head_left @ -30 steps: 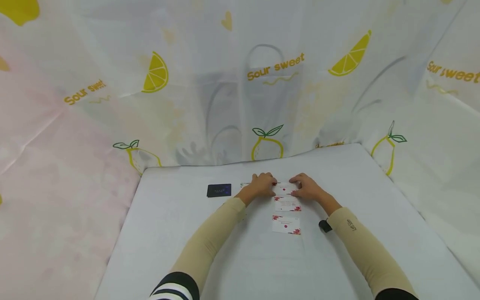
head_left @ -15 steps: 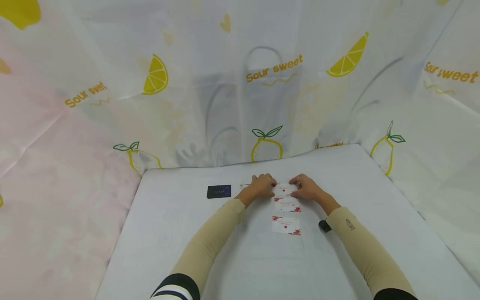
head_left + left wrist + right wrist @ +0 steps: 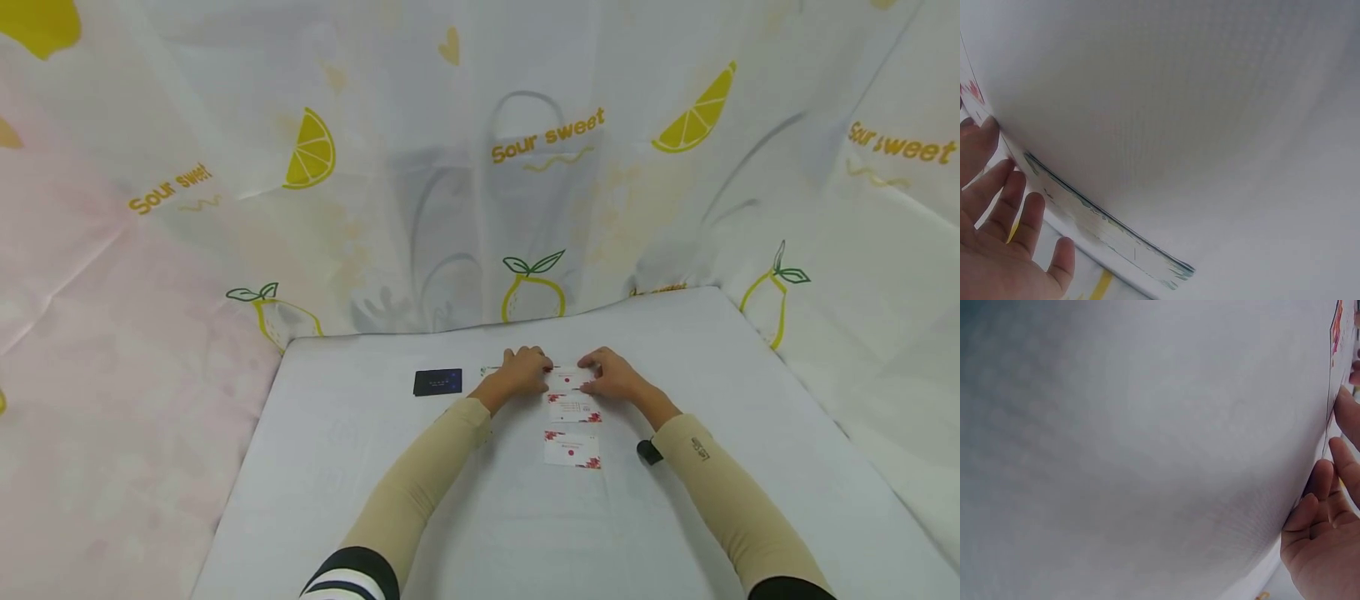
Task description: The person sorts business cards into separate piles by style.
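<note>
A white business card with red print lies flat at the far end of a column on the table. My left hand holds its left edge, with thumb and forefinger at the corners. At the right edge, my right hand holds it the same way. Just below are a second red-cornered card and, after a gap, a third card. A green-edged card lies beside my left hand in the left wrist view; in the head view that hand mostly covers it.
A dark blue-black card, perhaps a stack, lies left of the left hand. The white table ends at a lemon-printed curtain behind. A small black object is by the right cuff.
</note>
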{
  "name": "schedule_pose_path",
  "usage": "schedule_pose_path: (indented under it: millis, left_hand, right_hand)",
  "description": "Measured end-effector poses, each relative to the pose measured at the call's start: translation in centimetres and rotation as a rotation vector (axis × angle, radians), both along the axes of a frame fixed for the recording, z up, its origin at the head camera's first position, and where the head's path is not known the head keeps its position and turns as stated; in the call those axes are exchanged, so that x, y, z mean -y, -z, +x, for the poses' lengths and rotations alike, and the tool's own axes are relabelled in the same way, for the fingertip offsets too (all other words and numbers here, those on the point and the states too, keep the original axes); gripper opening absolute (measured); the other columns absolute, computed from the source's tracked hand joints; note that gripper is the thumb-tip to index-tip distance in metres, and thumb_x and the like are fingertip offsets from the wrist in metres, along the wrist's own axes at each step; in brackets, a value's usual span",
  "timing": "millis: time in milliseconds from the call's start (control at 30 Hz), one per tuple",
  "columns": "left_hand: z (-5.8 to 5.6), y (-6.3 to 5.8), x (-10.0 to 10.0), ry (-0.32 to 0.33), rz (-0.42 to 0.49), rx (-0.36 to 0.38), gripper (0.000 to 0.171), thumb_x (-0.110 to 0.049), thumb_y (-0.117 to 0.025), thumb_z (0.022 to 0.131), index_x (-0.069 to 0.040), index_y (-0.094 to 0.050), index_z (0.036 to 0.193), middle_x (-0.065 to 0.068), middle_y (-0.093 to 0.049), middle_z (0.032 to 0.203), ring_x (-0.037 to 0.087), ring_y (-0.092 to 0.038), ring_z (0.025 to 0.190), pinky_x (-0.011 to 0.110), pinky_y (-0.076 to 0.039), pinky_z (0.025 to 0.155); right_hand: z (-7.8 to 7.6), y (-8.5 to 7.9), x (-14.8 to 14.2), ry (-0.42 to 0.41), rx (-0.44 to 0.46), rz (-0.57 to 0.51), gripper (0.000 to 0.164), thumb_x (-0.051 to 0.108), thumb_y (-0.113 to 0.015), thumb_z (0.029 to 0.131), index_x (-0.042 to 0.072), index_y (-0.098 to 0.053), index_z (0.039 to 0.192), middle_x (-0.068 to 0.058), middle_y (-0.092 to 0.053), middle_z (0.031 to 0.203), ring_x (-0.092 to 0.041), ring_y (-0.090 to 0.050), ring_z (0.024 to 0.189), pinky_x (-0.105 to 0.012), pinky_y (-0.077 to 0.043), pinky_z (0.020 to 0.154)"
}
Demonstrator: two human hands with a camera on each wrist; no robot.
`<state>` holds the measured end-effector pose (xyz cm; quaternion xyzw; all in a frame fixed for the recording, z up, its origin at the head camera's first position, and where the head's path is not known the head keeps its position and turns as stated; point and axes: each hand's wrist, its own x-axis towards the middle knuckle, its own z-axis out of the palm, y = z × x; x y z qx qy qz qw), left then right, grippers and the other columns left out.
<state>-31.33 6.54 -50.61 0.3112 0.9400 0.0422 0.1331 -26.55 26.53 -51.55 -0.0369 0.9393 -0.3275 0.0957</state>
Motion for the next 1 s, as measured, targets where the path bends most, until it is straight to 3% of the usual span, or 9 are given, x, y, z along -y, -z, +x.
schedule_pose_path:
  millis: [600,767,867,1000]
  left_hand:
    - [0.2,0.1,-0.1,-0.008,-0.010,-0.035,0.044,-0.036,-0.065,0.084,-0.027,-0.055,0.126,-0.002,-0.050,0.129,0.021,-0.043,0.120,0.050,-0.029,0.100]
    - [0.3,-0.5,0.4,-0.015,0.056,-0.066,0.045,-0.039,-0.064,0.085,-0.028,-0.053,0.127,-0.002,-0.048,0.130,0.020,-0.042,0.121,0.048,-0.030,0.099]
    - [0.5,-1.2,0.6,0.015,0.113,-0.090,0.046,-0.041,-0.061,0.086,-0.025,-0.053,0.127,-0.001,-0.048,0.131,0.020,-0.043,0.122,0.048,-0.034,0.099]
    - [0.7,-1.7,1.0,0.049,0.195,-0.050,0.048,-0.042,-0.061,0.086,-0.020,-0.053,0.128,0.002,-0.048,0.131,0.020,-0.044,0.122,0.042,-0.039,0.099]
  right_hand:
    - [-0.2,-0.2,-0.1,-0.028,0.019,-0.006,0.048,0.024,-0.073,0.077,0.005,-0.058,0.118,-0.016,-0.050,0.119,-0.025,-0.050,0.094,-0.037,-0.044,0.079]
    - [0.0,-0.7,-0.5,-0.032,0.004,-0.023,0.053,0.025,-0.073,0.077,0.006,-0.055,0.122,-0.019,-0.049,0.122,-0.028,-0.051,0.098,-0.039,-0.046,0.080]
    - [0.4,-1.1,-0.9,-0.021,-0.014,-0.014,0.057,0.026,-0.074,0.076,0.006,-0.052,0.125,-0.019,-0.046,0.125,-0.029,-0.052,0.098,-0.039,-0.049,0.080]
    - [0.9,-1.5,-1.3,-0.002,-0.019,-0.027,0.064,0.031,-0.075,0.076,0.009,-0.048,0.130,-0.018,-0.042,0.131,-0.029,-0.053,0.100,-0.038,-0.051,0.080]
